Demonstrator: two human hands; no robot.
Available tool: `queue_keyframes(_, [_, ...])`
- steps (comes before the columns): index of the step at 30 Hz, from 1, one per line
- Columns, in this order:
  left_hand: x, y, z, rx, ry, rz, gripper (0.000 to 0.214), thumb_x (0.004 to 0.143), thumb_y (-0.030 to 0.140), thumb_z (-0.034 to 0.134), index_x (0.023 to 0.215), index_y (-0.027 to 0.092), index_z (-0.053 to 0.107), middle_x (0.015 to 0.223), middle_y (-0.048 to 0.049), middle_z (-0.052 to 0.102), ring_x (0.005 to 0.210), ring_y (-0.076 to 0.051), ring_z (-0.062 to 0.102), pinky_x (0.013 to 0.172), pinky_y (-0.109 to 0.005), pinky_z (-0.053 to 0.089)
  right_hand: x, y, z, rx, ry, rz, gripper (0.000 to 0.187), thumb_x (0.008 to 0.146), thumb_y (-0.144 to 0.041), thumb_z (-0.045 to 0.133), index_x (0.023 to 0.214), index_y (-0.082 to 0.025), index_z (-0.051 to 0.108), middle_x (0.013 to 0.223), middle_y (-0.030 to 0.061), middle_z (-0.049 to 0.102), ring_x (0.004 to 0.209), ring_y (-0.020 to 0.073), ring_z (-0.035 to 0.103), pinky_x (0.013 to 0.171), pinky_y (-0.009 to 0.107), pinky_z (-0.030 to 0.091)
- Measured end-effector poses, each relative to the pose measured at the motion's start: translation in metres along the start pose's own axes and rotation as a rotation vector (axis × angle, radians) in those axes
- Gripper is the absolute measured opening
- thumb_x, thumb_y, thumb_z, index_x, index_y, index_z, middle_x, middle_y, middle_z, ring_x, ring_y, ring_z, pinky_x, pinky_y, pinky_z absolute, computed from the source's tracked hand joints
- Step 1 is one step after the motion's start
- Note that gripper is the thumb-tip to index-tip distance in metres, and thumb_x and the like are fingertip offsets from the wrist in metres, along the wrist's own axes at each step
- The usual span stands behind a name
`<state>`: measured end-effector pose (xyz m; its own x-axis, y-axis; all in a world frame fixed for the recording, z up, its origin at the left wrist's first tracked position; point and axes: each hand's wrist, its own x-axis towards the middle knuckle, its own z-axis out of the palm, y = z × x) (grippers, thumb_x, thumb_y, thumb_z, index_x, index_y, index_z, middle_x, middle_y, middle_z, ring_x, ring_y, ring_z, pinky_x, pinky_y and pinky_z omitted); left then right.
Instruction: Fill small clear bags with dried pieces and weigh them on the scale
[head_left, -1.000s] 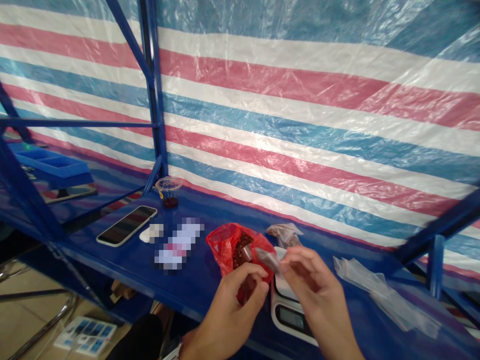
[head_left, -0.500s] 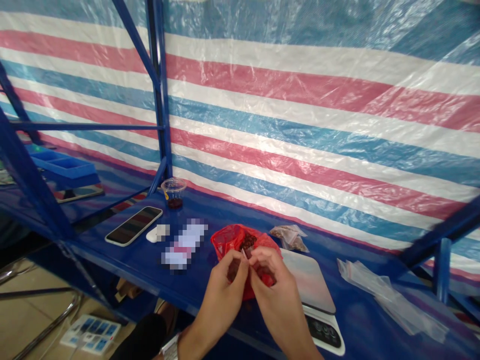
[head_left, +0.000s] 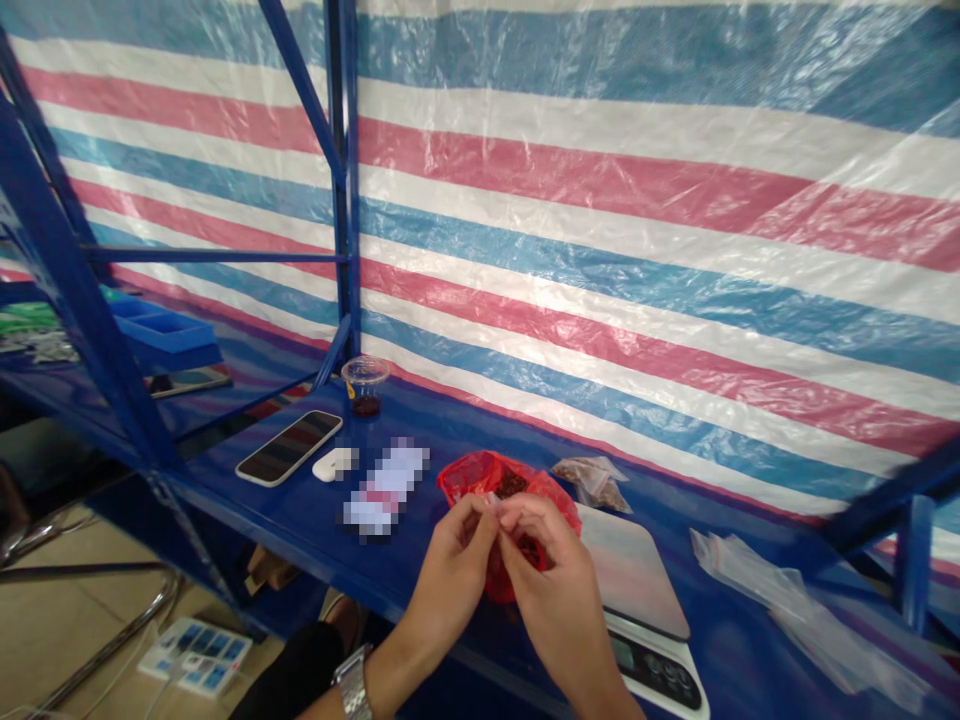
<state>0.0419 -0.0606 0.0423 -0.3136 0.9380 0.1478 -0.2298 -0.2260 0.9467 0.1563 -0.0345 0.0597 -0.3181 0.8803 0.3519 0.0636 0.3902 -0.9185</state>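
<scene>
My left hand [head_left: 450, 575] and my right hand [head_left: 551, 580] meet at the fingertips in front of me, both pinched on a small clear plastic bag [head_left: 491, 500] that is mostly hidden by the fingers. Just behind them lies an open red plastic bag [head_left: 469, 472] with dark reddish-brown pieces inside. A white digital kitchen scale [head_left: 637, 590] sits to the right of my hands on the blue shelf [head_left: 315, 515].
A pile of clear small bags [head_left: 787, 610] lies at the right, and filled little bags [head_left: 592, 478] behind the scale. A phone [head_left: 289, 447], a white case [head_left: 334, 464] and a clear cup [head_left: 365, 385] stand to the left. Blue rack posts [head_left: 341, 180] rise behind.
Both hands moved left from above the scale to in front of the red bag and closed together on the small bag. The view shifted slightly left.
</scene>
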Motion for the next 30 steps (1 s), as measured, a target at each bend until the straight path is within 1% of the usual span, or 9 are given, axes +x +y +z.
queue_keyframes(4, [0.002, -0.001, -0.003, 0.031, 0.03, 0.074, 0.044, 0.088, 0.061, 0.067, 0.077, 0.019, 0.063, 0.071, 0.0012, 0.06, 0.066, -0.013, 0.055, 0.062, -0.024, 0.047, 0.001, 0.003, 0.001, -0.051, 0.031, -0.014, 0.021, 0.094, -0.039, 0.068, 0.108, -0.022, 0.07, 0.098, 0.0057, 0.073, 0.091, 0.0208, 0.07, 0.083, 0.031, 0.057])
queue_keyframes(8, [0.002, -0.007, -0.006, 0.037, -0.014, 0.041, 0.043, 0.088, 0.058, 0.07, 0.075, 0.018, 0.062, 0.073, 0.0004, 0.063, 0.067, -0.014, 0.057, 0.065, -0.025, 0.048, 0.0, 0.009, -0.003, -0.074, 0.028, 0.018, 0.025, 0.094, -0.042, 0.069, 0.11, -0.022, 0.07, 0.098, 0.0057, 0.074, 0.09, 0.0208, 0.071, 0.082, 0.031, 0.058])
queue_keyframes(12, [0.002, -0.01, -0.009, 0.052, -0.046, 0.062, 0.04, 0.09, 0.053, 0.069, 0.076, 0.017, 0.062, 0.077, -0.0007, 0.065, 0.072, -0.015, 0.059, 0.07, -0.026, 0.049, 0.001, 0.011, -0.007, -0.029, -0.005, 0.06, 0.032, 0.093, -0.043, 0.07, 0.117, -0.022, 0.068, 0.103, 0.007, 0.076, 0.093, 0.0228, 0.073, 0.085, 0.034, 0.059])
queue_keyframes(16, [0.003, -0.013, -0.01, 0.112, -0.042, 0.088, 0.037, 0.093, 0.051, 0.067, 0.078, 0.018, 0.06, 0.078, -0.0005, 0.064, 0.073, -0.016, 0.059, 0.07, -0.026, 0.049, 0.006, 0.011, -0.009, 0.028, 0.004, 0.117, 0.039, 0.09, -0.043, 0.072, 0.123, -0.023, 0.065, 0.098, 0.0066, 0.078, 0.091, 0.0249, 0.075, 0.082, 0.037, 0.06])
queue_keyframes(20, [0.004, -0.014, -0.008, 0.188, -0.045, 0.11, 0.037, 0.096, 0.052, 0.061, 0.078, 0.019, 0.059, 0.08, -0.0016, 0.066, 0.076, -0.017, 0.062, 0.072, -0.026, 0.05, 0.009, 0.017, -0.008, 0.048, 0.001, 0.139, 0.04, 0.089, -0.044, 0.071, 0.123, -0.022, 0.065, 0.095, 0.0067, 0.078, 0.088, 0.0266, 0.077, 0.083, 0.041, 0.061])
queue_keyframes(23, [0.003, -0.016, -0.006, 0.29, -0.075, 0.13, 0.035, 0.1, 0.051, 0.054, 0.083, 0.021, 0.06, 0.084, -0.0033, 0.069, 0.077, -0.019, 0.064, 0.073, -0.027, 0.05, 0.008, 0.023, -0.007, 0.022, 0.04, 0.145, 0.039, 0.086, -0.043, 0.072, 0.119, -0.022, 0.066, 0.091, 0.0064, 0.078, 0.083, 0.0278, 0.077, 0.077, 0.041, 0.062])
queue_keyframes(26, [-0.002, -0.02, -0.003, 0.423, -0.072, 0.176, 0.029, 0.104, 0.045, 0.048, 0.091, 0.023, 0.062, 0.087, -0.0051, 0.071, 0.078, -0.02, 0.066, 0.073, -0.029, 0.05, 0.009, 0.025, -0.008, -0.059, 0.123, 0.132, 0.03, 0.084, -0.037, 0.07, 0.11, -0.023, 0.069, 0.087, 0.0054, 0.077, 0.077, 0.0273, 0.076, 0.071, 0.039, 0.061])
queue_keyframes(28, [-0.004, -0.022, -0.002, 0.504, -0.055, 0.211, 0.026, 0.105, 0.039, 0.045, 0.092, 0.024, 0.061, 0.086, -0.0053, 0.071, 0.077, -0.021, 0.067, 0.072, -0.03, 0.049, 0.011, 0.024, -0.01, -0.135, 0.208, 0.114, 0.023, 0.083, -0.033, 0.067, 0.104, -0.023, 0.069, 0.088, 0.0057, 0.077, 0.078, 0.0267, 0.075, 0.072, 0.038, 0.06])
queue_keyframes(30, [-0.006, -0.023, -0.001, 0.599, -0.042, 0.209, 0.023, 0.105, 0.034, 0.044, 0.089, 0.024, 0.059, 0.081, -0.0038, 0.07, 0.072, -0.02, 0.066, 0.068, -0.029, 0.047, 0.015, 0.023, -0.013, -0.172, 0.272, 0.095, 0.021, 0.084, -0.032, 0.063, 0.102, -0.022, 0.069, 0.09, 0.0059, 0.077, 0.08, 0.026, 0.074, 0.073, 0.037, 0.06])
